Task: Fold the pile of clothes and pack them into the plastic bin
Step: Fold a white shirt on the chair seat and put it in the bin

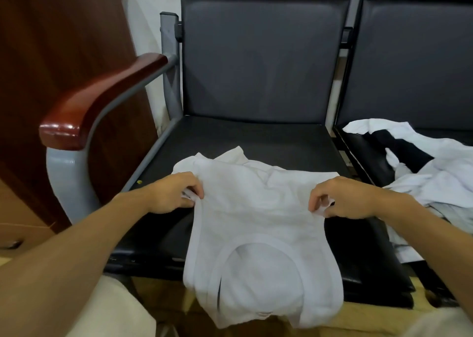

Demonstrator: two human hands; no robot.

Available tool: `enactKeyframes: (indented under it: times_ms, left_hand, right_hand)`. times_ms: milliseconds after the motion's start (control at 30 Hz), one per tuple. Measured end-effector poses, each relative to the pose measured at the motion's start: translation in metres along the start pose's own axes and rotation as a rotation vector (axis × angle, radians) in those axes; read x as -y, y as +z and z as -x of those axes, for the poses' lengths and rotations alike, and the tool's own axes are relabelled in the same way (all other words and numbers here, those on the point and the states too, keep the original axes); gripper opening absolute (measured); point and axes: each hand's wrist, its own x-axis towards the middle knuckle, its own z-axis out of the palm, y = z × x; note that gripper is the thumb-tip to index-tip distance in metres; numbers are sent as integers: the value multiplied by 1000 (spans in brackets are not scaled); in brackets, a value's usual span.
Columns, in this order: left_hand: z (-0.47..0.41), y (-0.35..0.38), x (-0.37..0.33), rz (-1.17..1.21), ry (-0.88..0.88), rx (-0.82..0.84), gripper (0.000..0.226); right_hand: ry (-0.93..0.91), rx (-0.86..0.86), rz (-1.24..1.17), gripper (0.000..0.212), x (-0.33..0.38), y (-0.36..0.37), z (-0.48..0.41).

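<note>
- Head view: a white T-shirt (258, 224) lies spread on the black seat (256, 137) of a chair, its collar end hanging over the near edge of the seat toward the person.
- The left hand (174, 192) pinches the shirt's left edge, fingers curled round a bunched fold of cloth.
- The right hand (345, 198) pinches the shirt's right edge the same way, thumb and fingers closed on the fabric.
- The two hands sit well apart, one on each side of the shirt, at about the same depth across the seat.
- The far end of the shirt lies rumpled on the seat, well short of the backrest (258, 55).
- On the next seat to the right lies a loose pile of clothes (430, 168), mostly white with something dark in it, untidy and unfolded.
- A wooden armrest (99, 101) on a grey metal frame stands at the left of the chair, beside a brown wooden panel (64, 42).
</note>
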Motion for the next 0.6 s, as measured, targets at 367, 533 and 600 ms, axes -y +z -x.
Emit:
enactKeyframes:
  times_ms: [367,533,600]
  left_hand:
    - [-21,-5,-1,-1,-72,-11,16]
    - [-19,-11,-6,149,-117,-161,27]
    - [-19,-13,-7,178,-158,-237,26]
  right_hand:
    - [5,11,-68,16,-11,3,-19]
    - [-2,-73,-55,17,-12,0,-23]
    - [0,-156,-129,22,-13,-1,-22]
